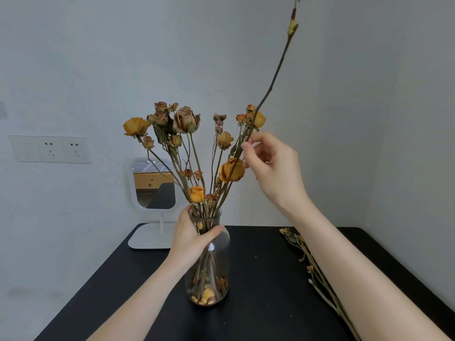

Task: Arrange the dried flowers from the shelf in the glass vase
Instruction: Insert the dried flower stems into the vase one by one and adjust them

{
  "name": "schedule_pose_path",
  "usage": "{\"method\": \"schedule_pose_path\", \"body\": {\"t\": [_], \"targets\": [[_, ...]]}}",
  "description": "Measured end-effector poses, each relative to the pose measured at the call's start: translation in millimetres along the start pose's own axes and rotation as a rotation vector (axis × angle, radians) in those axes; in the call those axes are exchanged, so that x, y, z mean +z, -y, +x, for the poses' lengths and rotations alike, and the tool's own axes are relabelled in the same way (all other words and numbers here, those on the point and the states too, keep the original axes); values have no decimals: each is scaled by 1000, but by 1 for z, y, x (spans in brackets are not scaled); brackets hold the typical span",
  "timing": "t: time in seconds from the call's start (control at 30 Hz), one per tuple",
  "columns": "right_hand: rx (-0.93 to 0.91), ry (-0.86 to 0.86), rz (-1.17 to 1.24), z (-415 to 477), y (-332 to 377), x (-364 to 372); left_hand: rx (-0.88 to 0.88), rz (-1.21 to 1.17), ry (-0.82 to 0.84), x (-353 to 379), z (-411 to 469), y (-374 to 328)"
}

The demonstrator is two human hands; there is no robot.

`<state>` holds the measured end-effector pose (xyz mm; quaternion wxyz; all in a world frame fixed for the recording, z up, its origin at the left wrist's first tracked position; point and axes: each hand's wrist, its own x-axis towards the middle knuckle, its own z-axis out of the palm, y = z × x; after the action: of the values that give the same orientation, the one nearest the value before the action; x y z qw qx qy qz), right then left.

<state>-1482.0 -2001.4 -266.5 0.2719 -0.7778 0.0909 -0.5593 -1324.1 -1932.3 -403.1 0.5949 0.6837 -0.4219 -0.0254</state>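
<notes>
Nearest to us is the matte black tabletop (258, 316), with both bare forearms reaching out over it. On its right side lies a loose bundle of thin dried stems with small yellowed blooms (302, 244). The right forearm crosses in front of this bundle and hides part of it.

At the middle of the table stands the clear, round-shouldered glass vase (214, 274), upright, with fallen orange petals and crumbs at its bottom. The left hand (190, 238) grips its neck, the fingers behind the glass and the thumb curled across the front, so the left side of the neck is covered.

From the vase a fan of dried orange and dusty-pink roses (187, 121) spreads upward. Among the right-hand blooms we see the right hand (273, 168), with thumb and forefinger pinching a long bare brown twig with a pale yellow bud near its top (278, 70) and the other fingers loosely curled. The twig slants up and right and leaves the view at the top. Its lower end is lost among the roses, so we cannot tell whether it reaches the vase.

Behind the flowers, at the table's back left, stands a white-framed mirror on a flat white base (154, 183), partly screened by stems. Farther left, a white double socket plate (50, 149) sits on the pale grey wall (369, 119).
</notes>
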Motion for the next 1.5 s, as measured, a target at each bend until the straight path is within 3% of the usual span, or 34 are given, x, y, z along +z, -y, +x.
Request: {"method": "schedule_pose_path", "body": {"t": [0.37,0.57,0.8,0.97,1.07,1.17,1.3,1.5], "targets": [[-208,102,-403,8,32,14,45,88,-42,1,-2,2],[-134,199,-509,1,19,21,37,144,-28,2,-2,5],[51,280,-490,-8,7,29,15,117,-13,0,-3,4],[175,152,-84,5,23,22,-25,140,5,1,-3,5],[179,92,33,14,30,19,-43,154,0,1,-4,3],[125,110,-138,16,28,22,-46,163,-1,1,-4,2],[97,283,-453,6,23,30,-56,150,12,0,-5,1],[164,174,-224,14,30,25,-57,134,42,-2,-7,0]]}}
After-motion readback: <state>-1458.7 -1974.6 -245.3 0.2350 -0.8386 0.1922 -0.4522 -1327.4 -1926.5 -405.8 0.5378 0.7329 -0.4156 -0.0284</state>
